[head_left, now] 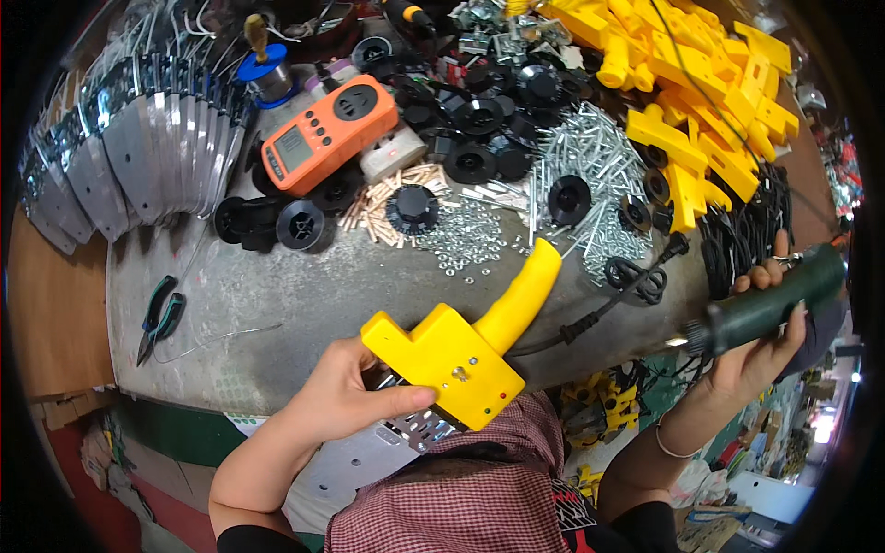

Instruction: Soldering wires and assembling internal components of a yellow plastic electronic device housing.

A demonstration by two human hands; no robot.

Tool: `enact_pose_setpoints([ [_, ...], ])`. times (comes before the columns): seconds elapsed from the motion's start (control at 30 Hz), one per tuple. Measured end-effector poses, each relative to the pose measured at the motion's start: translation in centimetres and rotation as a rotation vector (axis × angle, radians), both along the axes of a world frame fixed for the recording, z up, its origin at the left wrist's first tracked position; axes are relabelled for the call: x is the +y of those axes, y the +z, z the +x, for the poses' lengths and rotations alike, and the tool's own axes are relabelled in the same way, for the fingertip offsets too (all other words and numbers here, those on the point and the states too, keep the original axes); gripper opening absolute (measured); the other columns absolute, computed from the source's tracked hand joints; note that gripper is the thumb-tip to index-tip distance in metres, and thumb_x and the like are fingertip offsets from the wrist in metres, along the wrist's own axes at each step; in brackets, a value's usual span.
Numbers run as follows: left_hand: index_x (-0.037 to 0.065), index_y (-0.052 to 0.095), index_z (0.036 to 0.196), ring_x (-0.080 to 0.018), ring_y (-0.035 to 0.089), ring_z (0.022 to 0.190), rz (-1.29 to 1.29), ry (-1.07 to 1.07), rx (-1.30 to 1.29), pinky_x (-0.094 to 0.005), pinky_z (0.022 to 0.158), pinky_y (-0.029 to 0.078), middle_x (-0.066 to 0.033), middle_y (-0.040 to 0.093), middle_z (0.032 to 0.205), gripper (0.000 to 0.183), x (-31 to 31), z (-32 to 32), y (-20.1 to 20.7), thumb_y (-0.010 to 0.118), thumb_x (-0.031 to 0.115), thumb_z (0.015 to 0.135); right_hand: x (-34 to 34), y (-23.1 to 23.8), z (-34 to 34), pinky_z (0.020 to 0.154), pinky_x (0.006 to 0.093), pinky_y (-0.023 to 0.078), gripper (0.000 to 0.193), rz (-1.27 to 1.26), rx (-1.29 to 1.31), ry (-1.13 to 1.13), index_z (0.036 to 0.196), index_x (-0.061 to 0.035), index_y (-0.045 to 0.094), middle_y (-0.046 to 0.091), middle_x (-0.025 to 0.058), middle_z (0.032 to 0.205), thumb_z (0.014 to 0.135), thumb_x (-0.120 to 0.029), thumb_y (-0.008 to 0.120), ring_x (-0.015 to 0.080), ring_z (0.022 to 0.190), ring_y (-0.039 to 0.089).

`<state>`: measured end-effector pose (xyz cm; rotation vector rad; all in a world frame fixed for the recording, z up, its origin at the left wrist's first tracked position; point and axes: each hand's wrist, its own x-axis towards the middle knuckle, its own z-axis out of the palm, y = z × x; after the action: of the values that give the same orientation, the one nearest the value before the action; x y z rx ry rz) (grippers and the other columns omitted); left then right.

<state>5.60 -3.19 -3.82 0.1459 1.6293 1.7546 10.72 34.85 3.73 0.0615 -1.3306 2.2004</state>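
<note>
My left hand (346, 392) grips a yellow pistol-grip tool (461, 369) by its body, thumb on the near face. Screws and small red and green lights show on that face. A slotted metal guard and a flat grey plate (346, 465) extend from it toward my lap. Its handle points up and to the right, and a black power cord (585, 324) comes out beside it. At the right, my right hand (761, 355) is wrapped round a dark green electric screwdriver (774, 304), held apart from the yellow tool with its tip toward the left.
Behind lie heaps of long screws (599, 166), nuts (461, 241), black round knobs (475, 115) and yellow housings (691, 74). An orange power meter (330, 134) and solder spool (269, 78) stand back left. Grey plates (138, 147) line the left; pliers (161, 313) rest near the edge.
</note>
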Motion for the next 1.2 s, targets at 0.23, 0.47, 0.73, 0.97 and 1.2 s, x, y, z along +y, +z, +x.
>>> enact_pose_setpoints([
  [0.23, -0.003, 0.064, 0.115, -0.0127, 0.062, 0.098, 0.038, 0.025, -0.069, -0.0286, 0.090, 0.047, -0.0066, 0.069, 0.108, 0.041, 0.7, -0.5, 0.6, 0.079, 0.012, 0.081, -12.2, 2.6, -2.0, 0.066, 0.0265, 0.038, 0.051, 0.068, 0.241, 0.105, 0.116, -0.0028, 0.040, 0.047, 0.0013, 0.077, 0.082, -0.027, 0.068, 0.0094, 0.062, 0.046],
  [0.47, -0.001, 0.065, 0.113, -0.0076, 0.059, 0.086, 0.015, -0.012, -0.006, -0.0245, 0.077, 0.047, -0.0028, 0.068, 0.098, 0.039, 0.6, -0.5, 0.2, 0.079, 0.019, 0.082, -16.0, 1.0, -3.0, 0.056, 0.0236, 0.040, 0.046, 0.078, 0.293, 0.211, 0.103, -0.0090, 0.040, 0.048, -0.0013, 0.070, 0.080, -0.031, 0.072, 0.0082, 0.053, 0.048],
  [0.73, -0.002, 0.065, 0.114, -0.0082, 0.060, 0.090, 0.042, -0.006, -0.027, -0.0256, 0.080, 0.048, -0.0047, 0.069, 0.102, 0.038, 0.5, -0.3, -0.3, 0.078, 0.018, 0.083, -15.5, 0.6, -3.7, 0.051, 0.0234, 0.041, 0.043, 0.274, 0.326, 0.362, 0.095, -0.0103, 0.041, 0.051, -0.0008, 0.066, 0.077, -0.030, 0.074, 0.0093, 0.048, 0.049],
  [0.97, -0.004, 0.063, 0.114, -0.0148, 0.063, 0.099, 0.060, -0.107, 0.064, -0.0308, 0.090, 0.048, -0.0114, 0.070, 0.107, 0.038, 0.7, -0.8, 0.0, 0.076, 0.013, 0.083, -14.6, 0.3, -3.9, 0.048, 0.0218, 0.050, 0.041, 0.434, 0.418, 0.478, 0.094, -0.0076, 0.047, 0.059, 0.0017, 0.063, 0.074, -0.027, 0.077, 0.0123, 0.049, 0.059],
  [1.2, -0.001, 0.065, 0.110, -0.0152, 0.065, 0.089, -0.060, -0.159, 0.104, -0.0310, 0.081, 0.050, -0.0125, 0.071, 0.098, 0.039, 0.5, -0.7, -0.2, 0.079, 0.020, 0.080, -12.7, 1.5, -6.3, 0.049, 0.0207, 0.050, 0.043, 0.254, 0.542, 0.702, 0.099, -0.0063, 0.048, 0.058, 0.0008, 0.061, 0.074, -0.025, 0.077, 0.0115, 0.048, 0.057],
])
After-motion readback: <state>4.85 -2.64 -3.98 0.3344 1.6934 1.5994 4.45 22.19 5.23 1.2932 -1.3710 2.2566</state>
